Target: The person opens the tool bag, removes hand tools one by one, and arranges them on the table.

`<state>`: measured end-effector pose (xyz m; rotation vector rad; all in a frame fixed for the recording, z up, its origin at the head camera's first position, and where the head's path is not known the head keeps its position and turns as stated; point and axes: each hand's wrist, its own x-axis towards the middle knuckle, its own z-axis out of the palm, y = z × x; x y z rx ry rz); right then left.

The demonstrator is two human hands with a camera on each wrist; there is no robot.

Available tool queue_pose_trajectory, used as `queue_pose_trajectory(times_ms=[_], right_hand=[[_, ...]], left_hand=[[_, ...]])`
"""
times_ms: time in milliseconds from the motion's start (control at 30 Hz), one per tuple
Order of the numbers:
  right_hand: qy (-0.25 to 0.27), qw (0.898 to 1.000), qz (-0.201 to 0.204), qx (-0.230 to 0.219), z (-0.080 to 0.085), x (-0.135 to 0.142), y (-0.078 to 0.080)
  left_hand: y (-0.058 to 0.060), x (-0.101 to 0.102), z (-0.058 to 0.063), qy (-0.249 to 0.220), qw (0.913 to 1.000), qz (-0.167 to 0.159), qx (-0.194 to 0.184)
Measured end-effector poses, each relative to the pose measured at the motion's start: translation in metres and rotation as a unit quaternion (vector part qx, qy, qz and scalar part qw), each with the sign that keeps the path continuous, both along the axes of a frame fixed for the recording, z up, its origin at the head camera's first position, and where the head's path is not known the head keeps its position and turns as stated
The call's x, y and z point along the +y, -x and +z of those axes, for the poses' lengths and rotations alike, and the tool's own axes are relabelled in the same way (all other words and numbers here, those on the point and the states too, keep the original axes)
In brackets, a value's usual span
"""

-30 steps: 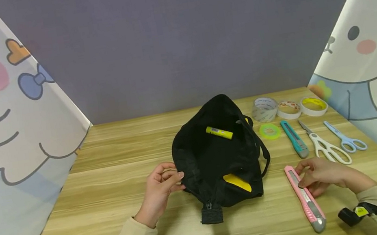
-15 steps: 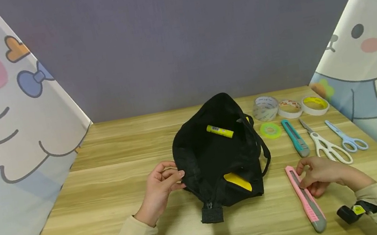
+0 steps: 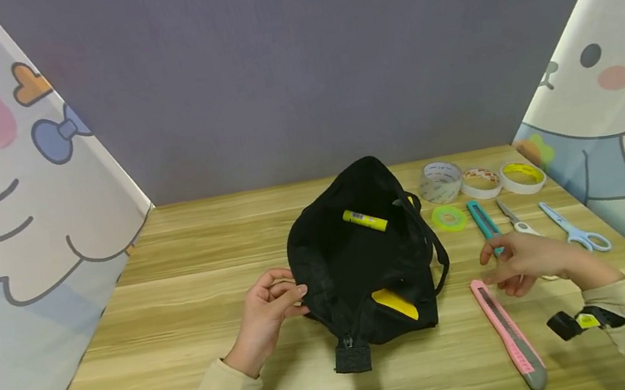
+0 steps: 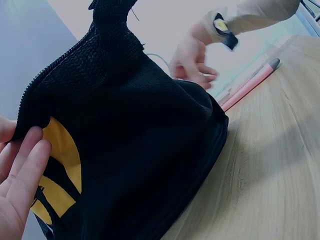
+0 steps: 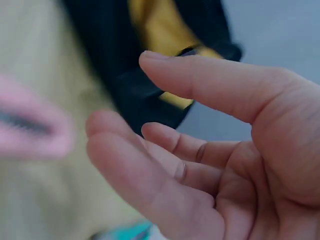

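A black bag (image 3: pixel 354 263) with its mouth spread wide holds a yellow-green tube (image 3: pixel 366 220), perhaps a glue stick. My left hand (image 3: pixel 271 304) pinches the bag's left edge; the left wrist view shows the fingers (image 4: pixel 27 160) at the zipper side. My right hand (image 3: pixel 534 262) hovers beyond the top end of a pink box cutter (image 3: pixel 509 334). In the right wrist view thumb and fingers are apart with nothing between them, and the pink box cutter lies off to the left. Past the right fingertips is a teal box cutter (image 3: pixel 482 219), its lower part hidden by the hand.
White-handled scissors (image 3: pixel 523 226), partly covered by the right hand, and light blue scissors (image 3: pixel 575 228) lie at the right. Behind them are a clear tape roll (image 3: pixel 441 183), two white tape rolls (image 3: pixel 480 183) and a green tape roll (image 3: pixel 449 218). A grey panel (image 3: pixel 292 68) stands at the back.
My right hand has let go of the pink box cutter and moved up and away from it, over the white scissors. The left hand still holds the bag's edge.
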<state>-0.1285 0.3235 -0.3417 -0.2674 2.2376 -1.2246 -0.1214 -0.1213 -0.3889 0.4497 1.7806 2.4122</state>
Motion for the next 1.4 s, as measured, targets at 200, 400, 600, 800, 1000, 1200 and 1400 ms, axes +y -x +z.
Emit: queue_pose_trajectory(times_ms=[200,400,600,800,1000,1200,1400], right_hand=[[0.025,0.996,0.063,0.057,0.044,-0.032,0.023],[0.009,0.989,0.085,0.122,0.073,-0.076,0.046],[0.010,0.981,0.096,0.170,0.071,-0.117,0.072],[0.002,0.974,0.091,0.209,0.071,-0.150,0.094],[-0.041,0.973,0.079,0.212,0.066,-0.174,0.113],[-0.081,0.975,0.067,0.195,0.041,-0.181,0.133],[-0.109,0.979,0.035,0.167,0.019,-0.183,0.143]], left_hand=[[-0.001,0.000,0.001,0.008,0.9999,0.010,-0.010],[-0.002,-0.001,0.002,0.007,0.9998,0.011,-0.011],[-0.002,-0.002,0.000,0.004,0.9999,0.010,-0.011],[-0.001,-0.001,0.000,0.002,0.9999,0.007,-0.009],[-0.001,0.000,-0.001,-0.001,1.0000,0.003,-0.003],[-0.001,0.000,-0.002,-0.003,1.0000,0.003,0.003],[-0.002,0.000,-0.002,-0.003,1.0000,0.004,0.007]])
